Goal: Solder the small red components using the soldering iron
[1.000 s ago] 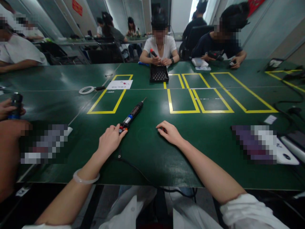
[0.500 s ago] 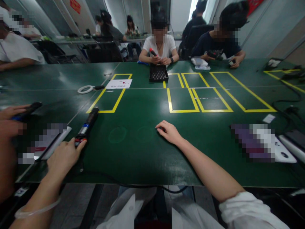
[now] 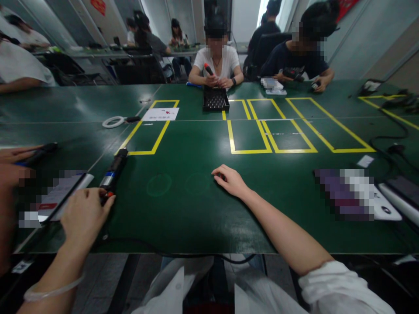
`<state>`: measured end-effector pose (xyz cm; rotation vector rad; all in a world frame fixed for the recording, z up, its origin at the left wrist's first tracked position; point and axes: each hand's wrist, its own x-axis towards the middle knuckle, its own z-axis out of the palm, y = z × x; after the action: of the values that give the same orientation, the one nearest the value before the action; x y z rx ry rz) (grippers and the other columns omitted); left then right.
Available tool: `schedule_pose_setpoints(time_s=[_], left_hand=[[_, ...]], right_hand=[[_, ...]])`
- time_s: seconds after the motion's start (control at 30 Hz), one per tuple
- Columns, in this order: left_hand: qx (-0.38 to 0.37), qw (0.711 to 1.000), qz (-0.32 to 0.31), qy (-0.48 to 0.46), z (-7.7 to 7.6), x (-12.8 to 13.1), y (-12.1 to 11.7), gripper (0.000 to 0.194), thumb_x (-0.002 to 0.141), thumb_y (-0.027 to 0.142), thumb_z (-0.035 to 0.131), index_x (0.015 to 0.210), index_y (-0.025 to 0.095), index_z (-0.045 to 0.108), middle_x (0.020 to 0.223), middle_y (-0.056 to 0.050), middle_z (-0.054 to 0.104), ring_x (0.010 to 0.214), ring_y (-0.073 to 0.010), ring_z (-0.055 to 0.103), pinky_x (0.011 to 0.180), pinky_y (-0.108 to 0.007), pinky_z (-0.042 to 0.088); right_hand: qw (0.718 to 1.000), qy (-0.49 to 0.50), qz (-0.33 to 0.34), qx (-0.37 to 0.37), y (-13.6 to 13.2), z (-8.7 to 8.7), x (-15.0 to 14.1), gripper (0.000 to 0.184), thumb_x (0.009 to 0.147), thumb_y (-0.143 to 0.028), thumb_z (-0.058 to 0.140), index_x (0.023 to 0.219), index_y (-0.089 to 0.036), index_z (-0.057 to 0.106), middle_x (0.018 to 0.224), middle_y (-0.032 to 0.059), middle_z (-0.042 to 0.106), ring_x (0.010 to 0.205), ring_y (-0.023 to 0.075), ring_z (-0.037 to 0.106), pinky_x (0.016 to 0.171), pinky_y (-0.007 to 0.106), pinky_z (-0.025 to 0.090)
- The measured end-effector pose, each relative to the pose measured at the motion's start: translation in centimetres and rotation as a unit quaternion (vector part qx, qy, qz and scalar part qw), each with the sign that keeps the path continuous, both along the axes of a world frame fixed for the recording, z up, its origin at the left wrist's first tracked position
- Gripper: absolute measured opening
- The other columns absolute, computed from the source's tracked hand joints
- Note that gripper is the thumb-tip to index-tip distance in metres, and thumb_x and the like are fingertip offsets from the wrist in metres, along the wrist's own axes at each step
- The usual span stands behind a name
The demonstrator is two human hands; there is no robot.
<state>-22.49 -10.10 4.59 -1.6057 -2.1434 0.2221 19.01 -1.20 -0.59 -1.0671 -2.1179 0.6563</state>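
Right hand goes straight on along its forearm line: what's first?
The right hand likely meets the yellow tape outline partly under the white card, flat on the green table; hand height is unclear.

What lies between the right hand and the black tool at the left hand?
In the head view: green tabletop, marked with two faint rings.

1. The tool (image 3: 113, 170) is lying left of me on the tabletop (image 3: 190, 218), its rear sitting in my left hand (image 3: 83, 213).
2. My right hand (image 3: 231, 181) is resting well apart from it.
3. Beyond the tool, a sheet (image 3: 160, 114) is lying across a taped outline (image 3: 162, 137), a ring (image 3: 113, 126) sitting left of it.
4. Farther off, a tray (image 3: 216, 108) is standing before a person (image 3: 202, 63).
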Motion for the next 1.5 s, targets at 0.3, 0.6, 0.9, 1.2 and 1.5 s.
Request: schedule_pose_setpoints(time_s=[0.3,0.6,0.9,1.2,1.5], left_hand=[[0.001,0.999,-0.012,0.03,0.2,0.2,0.1,0.049,0.095,0.049,0.024,0.106,0.016,0.058,0.103,-0.012,0.058,0.091,-0.0258,0.055,0.065,-0.027,0.035],[-0.038,0.998,0.041,-0.043,1.3,-0.4,0.5,0.055,0.095,0.05,0.019,0.109,0.017,0.06,0.109,-0.013,0.062,0.089,-0.0264,0.059,0.059,-0.028,0.034],[-0.031,0.871,-0.171,-0.46,1.9,8.5,4.7,0.042,0.089,0.047,0.047,0.115,0.017,0.062,0.105,-0.006,0.068,0.093,-0.0197,0.064,0.084,-0.029,0.045],[-0.174,0.634,-0.304,-0.689,0.0,21.3,9.8,0.049,0.08,0.038,0.063,0.123,0.014,0.058,0.085,-0.003,0.063,0.074,-0.0134,0.058,0.072,-0.028,0.046],[-0.209,0.552,-0.229,-0.774,-2.2,21.9,9.2,0.044,0.076,0.038,0.07,0.11,0.014,0.056,0.082,-0.002,0.064,0.071,-0.012,0.058,0.069,-0.027,0.045]], right_hand=[[1.0,-0.001,0.004,0.002,0.0,-0.2,0.0,0.015,0.091,-0.019,0.053,0.102,-0.02,0.063,0.091,0.0021,0.059,0.076,0.0127,0.057,0.072,0.025,0.044],[1.0,-0.001,0.003,-0.003,-0.1,0.1,-0.1,0.015,0.091,-0.019,0.053,0.101,-0.02,0.063,0.09,0.0023,0.058,0.074,0.0125,0.056,0.071,0.025,0.044],[1.0,0.004,0.004,-0.003,0.0,-0.2,-0.1,0.016,0.091,-0.019,0.052,0.103,-0.02,0.063,0.091,0.0025,0.061,0.075,0.0126,0.056,0.07,0.025,0.043],[0.997,0.066,0.018,-0.043,-0.1,-0.1,-0.1,0.044,0.087,-0.023,0.059,0.129,-0.023,0.045,0.1,0.0017,0.063,0.068,0.0109,0.056,0.067,0.025,0.045],[0.998,0.043,0.037,-0.009,-0.1,-0.2,-0.4,0.013,0.09,-0.028,0.057,0.101,-0.02,0.058,0.084,0.0006,0.06,0.069,0.0123,0.054,0.066,0.024,0.042]])
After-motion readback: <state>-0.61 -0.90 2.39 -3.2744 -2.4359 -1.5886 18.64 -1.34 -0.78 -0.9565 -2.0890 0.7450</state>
